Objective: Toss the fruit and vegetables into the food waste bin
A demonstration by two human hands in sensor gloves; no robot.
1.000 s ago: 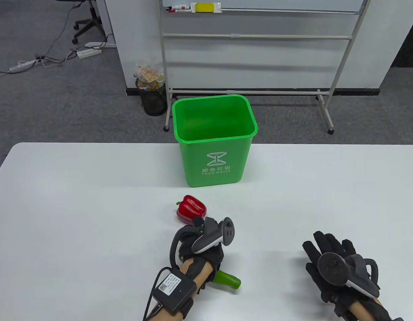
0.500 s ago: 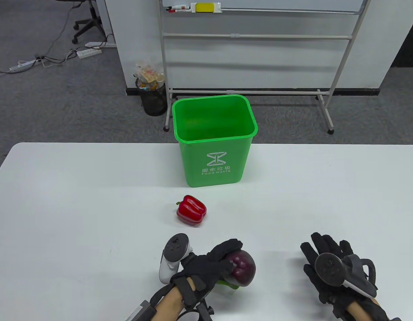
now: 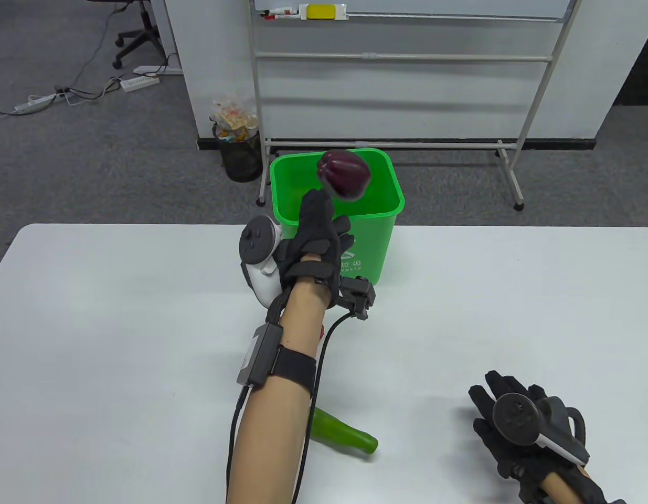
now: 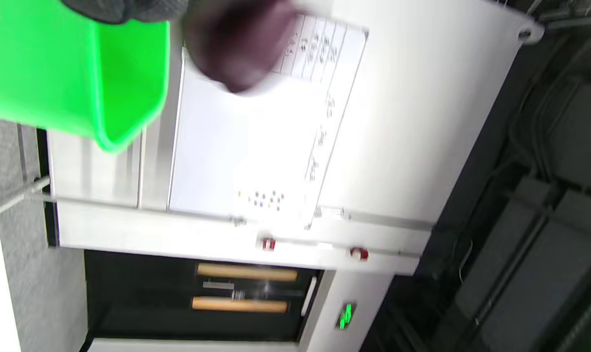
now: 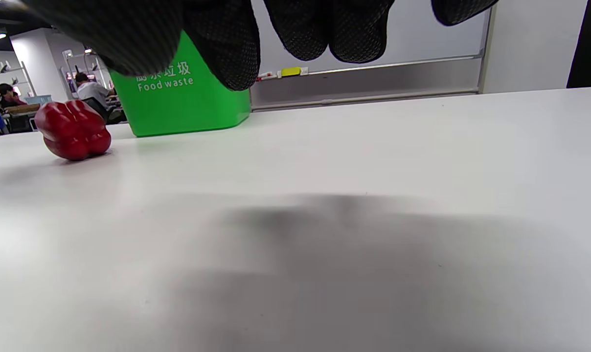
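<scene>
A dark purple pepper (image 3: pixel 343 173) is in the air over the opening of the green food waste bin (image 3: pixel 308 257), just beyond the fingertips of my left hand (image 3: pixel 326 218). That hand is raised in front of the bin with its fingers spread and holds nothing. The pepper shows blurred in the left wrist view (image 4: pixel 237 44) beside the bin (image 4: pixel 56 73). A red pepper (image 5: pixel 73 129) lies on the table before the bin (image 5: pixel 188 107); my left forearm hides most of it in the table view. A green cucumber (image 3: pixel 344 433) lies near the front edge. My right hand (image 3: pixel 499 388) rests flat and empty on the table.
The white table (image 3: pixel 512 294) carries the bin at its far edge. Behind it stand a whiteboard frame on wheels (image 3: pixel 397 55) and a black mesh waste basket (image 3: pixel 240 155) on the floor.
My left hand lifted the purple pepper off the table, swung it forward to the bin and let go. The pepper now flies over the bin. The right hand barely moved.
</scene>
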